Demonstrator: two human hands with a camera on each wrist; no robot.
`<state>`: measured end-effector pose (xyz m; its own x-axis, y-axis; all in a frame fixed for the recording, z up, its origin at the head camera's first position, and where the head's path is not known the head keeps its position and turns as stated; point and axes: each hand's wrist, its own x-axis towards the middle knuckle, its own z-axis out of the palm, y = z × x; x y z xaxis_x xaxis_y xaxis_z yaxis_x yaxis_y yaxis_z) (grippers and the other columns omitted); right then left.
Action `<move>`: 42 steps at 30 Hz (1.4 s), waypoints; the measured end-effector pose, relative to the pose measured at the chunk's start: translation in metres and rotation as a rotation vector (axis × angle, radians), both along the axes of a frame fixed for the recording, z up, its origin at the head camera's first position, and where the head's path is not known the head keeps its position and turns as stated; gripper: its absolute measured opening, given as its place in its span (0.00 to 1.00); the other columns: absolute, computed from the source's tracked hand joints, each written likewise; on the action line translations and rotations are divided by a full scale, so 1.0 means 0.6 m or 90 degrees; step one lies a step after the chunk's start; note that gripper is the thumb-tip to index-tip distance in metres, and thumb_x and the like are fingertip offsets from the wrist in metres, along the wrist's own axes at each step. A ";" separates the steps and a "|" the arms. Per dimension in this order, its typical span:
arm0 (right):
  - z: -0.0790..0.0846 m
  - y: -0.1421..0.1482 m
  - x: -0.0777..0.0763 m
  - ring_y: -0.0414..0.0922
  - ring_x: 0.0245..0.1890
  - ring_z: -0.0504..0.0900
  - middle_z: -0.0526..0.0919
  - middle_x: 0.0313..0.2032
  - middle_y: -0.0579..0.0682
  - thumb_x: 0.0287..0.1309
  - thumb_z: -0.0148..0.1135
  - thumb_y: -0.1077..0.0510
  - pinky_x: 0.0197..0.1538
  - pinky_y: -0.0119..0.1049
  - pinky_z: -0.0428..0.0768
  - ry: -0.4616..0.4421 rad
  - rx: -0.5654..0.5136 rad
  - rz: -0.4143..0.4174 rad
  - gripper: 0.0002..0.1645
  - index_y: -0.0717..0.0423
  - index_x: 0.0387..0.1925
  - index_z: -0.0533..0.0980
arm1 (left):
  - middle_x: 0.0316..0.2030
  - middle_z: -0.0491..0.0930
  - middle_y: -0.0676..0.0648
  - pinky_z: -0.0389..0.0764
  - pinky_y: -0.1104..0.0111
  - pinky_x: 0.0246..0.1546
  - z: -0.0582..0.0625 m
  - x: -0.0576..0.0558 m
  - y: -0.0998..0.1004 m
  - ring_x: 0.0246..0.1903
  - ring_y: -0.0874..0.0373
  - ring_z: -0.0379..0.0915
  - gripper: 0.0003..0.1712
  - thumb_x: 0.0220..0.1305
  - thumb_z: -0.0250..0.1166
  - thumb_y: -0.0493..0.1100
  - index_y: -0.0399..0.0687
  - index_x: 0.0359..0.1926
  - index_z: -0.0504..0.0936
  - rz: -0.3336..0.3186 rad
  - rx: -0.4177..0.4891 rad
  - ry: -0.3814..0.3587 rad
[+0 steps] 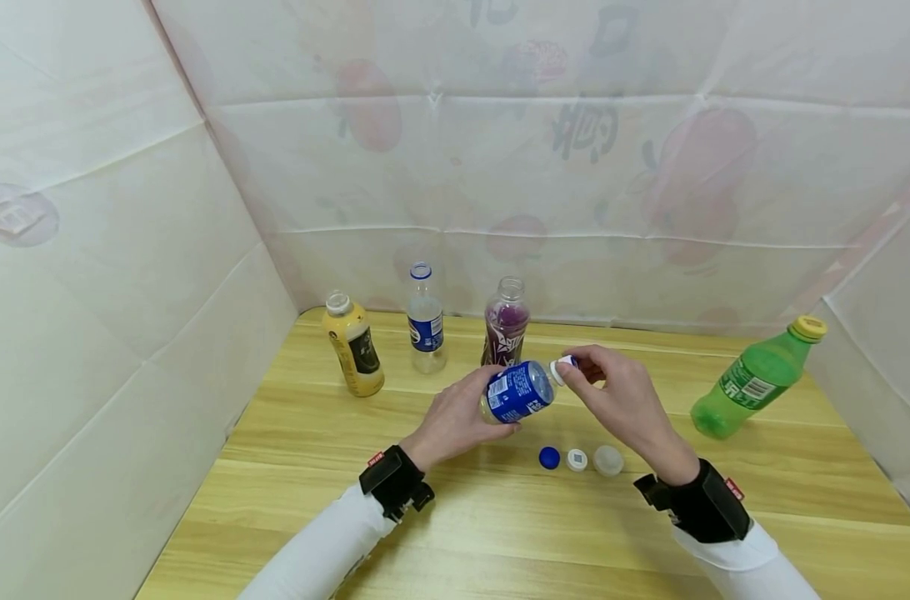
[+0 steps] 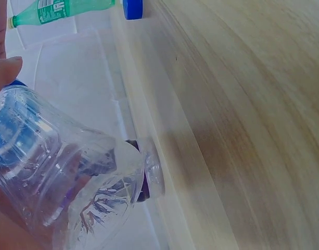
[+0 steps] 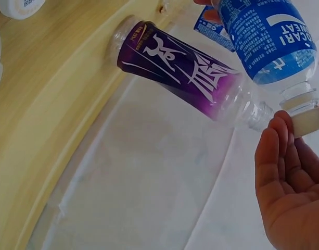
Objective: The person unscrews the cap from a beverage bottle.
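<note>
My left hand (image 1: 461, 418) grips a clear plastic bottle with a blue label (image 1: 518, 392) round its body, above the table. The bottle leans over, its neck pointing up and to the right. At the neck's end, the thumb and fingers of my right hand (image 1: 622, 398) pinch a white bottle cap (image 3: 308, 122). In the right wrist view the cap sits right at the bottle's mouth, partly covered by fingers. The left wrist view shows the bottle's clear lower part (image 2: 104, 182) close up, with no drink visible there. Just behind it stands an uncapped purple bottle (image 1: 506, 325).
A yellow bottle (image 1: 356, 350) and an uncapped clear bottle (image 1: 427, 332) stand at the back left. To the right is a green bottle with a yellow cap (image 1: 755, 379). A blue cap (image 1: 549, 457), a white cap (image 1: 577, 460) and a translucent cap (image 1: 608, 461) lie in front.
</note>
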<state>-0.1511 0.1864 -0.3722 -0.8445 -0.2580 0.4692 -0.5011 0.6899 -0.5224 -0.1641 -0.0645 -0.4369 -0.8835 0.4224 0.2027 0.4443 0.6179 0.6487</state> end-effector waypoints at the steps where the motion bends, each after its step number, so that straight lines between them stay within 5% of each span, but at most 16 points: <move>1: 0.000 0.001 0.000 0.42 0.32 0.83 0.86 0.33 0.47 0.69 0.67 0.56 0.37 0.38 0.84 -0.003 -0.002 0.005 0.14 0.61 0.49 0.84 | 0.63 0.78 0.42 0.81 0.51 0.57 0.000 0.000 0.000 0.59 0.47 0.77 0.50 0.54 0.81 0.54 0.46 0.72 0.67 0.000 -0.001 0.000; 9: 0.000 0.006 0.001 0.47 0.41 0.86 0.87 0.45 0.54 0.70 0.66 0.61 0.46 0.49 0.87 -0.011 -0.015 0.066 0.17 0.64 0.56 0.80 | 0.63 0.78 0.42 0.81 0.50 0.57 0.001 0.000 -0.001 0.60 0.46 0.77 0.49 0.54 0.81 0.53 0.46 0.72 0.67 0.002 0.006 -0.006; 28: -0.005 0.006 0.001 0.45 0.46 0.82 0.81 0.51 0.56 0.64 0.62 0.76 0.49 0.36 0.85 0.047 -0.009 0.186 0.24 0.66 0.60 0.74 | 0.63 0.78 0.42 0.81 0.51 0.56 -0.002 0.000 -0.006 0.59 0.46 0.78 0.49 0.54 0.81 0.53 0.46 0.72 0.68 0.000 0.013 -0.005; 36: -0.005 0.008 0.003 0.51 0.51 0.84 0.80 0.56 0.60 0.63 0.63 0.76 0.54 0.43 0.85 0.022 -0.017 0.187 0.27 0.67 0.63 0.71 | 0.63 0.78 0.43 0.81 0.51 0.56 -0.002 0.002 -0.006 0.59 0.47 0.78 0.49 0.54 0.82 0.53 0.47 0.72 0.68 0.001 0.013 -0.010; 42: 0.000 0.006 0.007 0.60 0.55 0.82 0.78 0.60 0.65 0.73 0.62 0.59 0.58 0.54 0.82 -0.067 -0.035 0.114 0.34 0.67 0.73 0.63 | 0.63 0.78 0.43 0.81 0.51 0.56 -0.006 0.001 -0.005 0.59 0.47 0.78 0.49 0.54 0.82 0.53 0.48 0.72 0.68 0.002 0.014 -0.004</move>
<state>-0.1469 0.1898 -0.3722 -0.8325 -0.3855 0.3980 -0.5539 0.5637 -0.6127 -0.1637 -0.0675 -0.4403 -0.8865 0.4146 0.2057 0.4374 0.6054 0.6649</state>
